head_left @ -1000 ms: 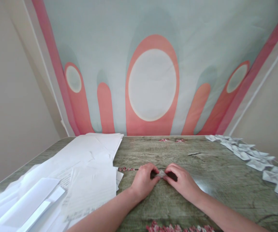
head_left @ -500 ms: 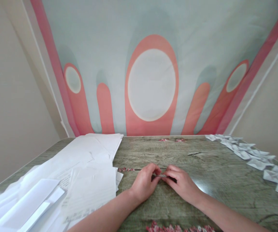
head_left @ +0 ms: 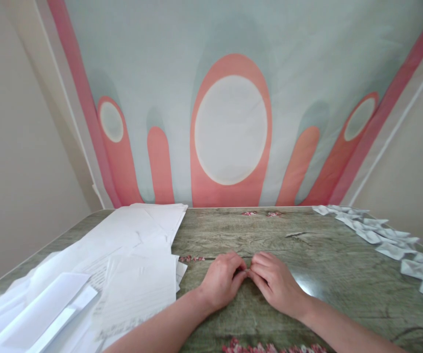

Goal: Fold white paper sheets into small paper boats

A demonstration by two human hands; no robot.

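Low over the table's middle, my left hand [head_left: 221, 278] and my right hand [head_left: 278, 283] meet at their fingertips. Both are closed, with thumbs pressed against bent fingers. Pinched between them is a small folded piece of paper, almost wholly hidden by the fingers. To the left lie white paper sheets [head_left: 141, 282], some with printed lines. Along the right side, several folded white paper pieces [head_left: 391, 249] are laid out in rows.
A wood-patterned table [head_left: 233, 235] with printed pink flowers spans the view. On the near left, folded paper strips [head_left: 44, 314] rest on the sheets. Behind the table's far edge hangs a green and coral patterned backdrop [head_left: 174, 73].
My right fingers have curled further over the small folded paper, and my fingertips have come closer together. The paper, a thin pale strip before, is now nearly covered.
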